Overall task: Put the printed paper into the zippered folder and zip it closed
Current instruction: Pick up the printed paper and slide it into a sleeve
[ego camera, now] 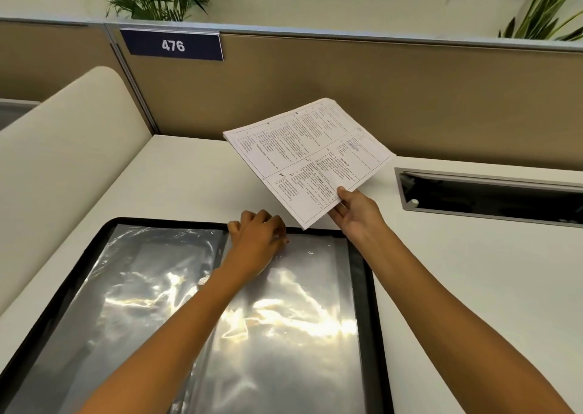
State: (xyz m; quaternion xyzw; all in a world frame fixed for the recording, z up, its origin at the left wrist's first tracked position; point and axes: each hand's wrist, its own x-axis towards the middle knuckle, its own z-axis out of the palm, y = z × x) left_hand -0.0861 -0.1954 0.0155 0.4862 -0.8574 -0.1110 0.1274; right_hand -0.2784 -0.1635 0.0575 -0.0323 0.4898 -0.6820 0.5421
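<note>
The zippered folder lies open on the white desk, black-edged, with shiny clear plastic sleeves inside. My left hand rests at the top edge of the right-hand sleeve, fingers curled on the plastic; whether it pinches the sleeve cannot be told. My right hand holds the printed paper by its near corner, in the air above the desk just beyond the folder's far edge. The sheet is tilted, with its text side up.
A dark recessed cable slot sits in the desk at the right. A tan partition with a "476" sign stands behind. A cream curved divider borders the left. Plants show above the partition.
</note>
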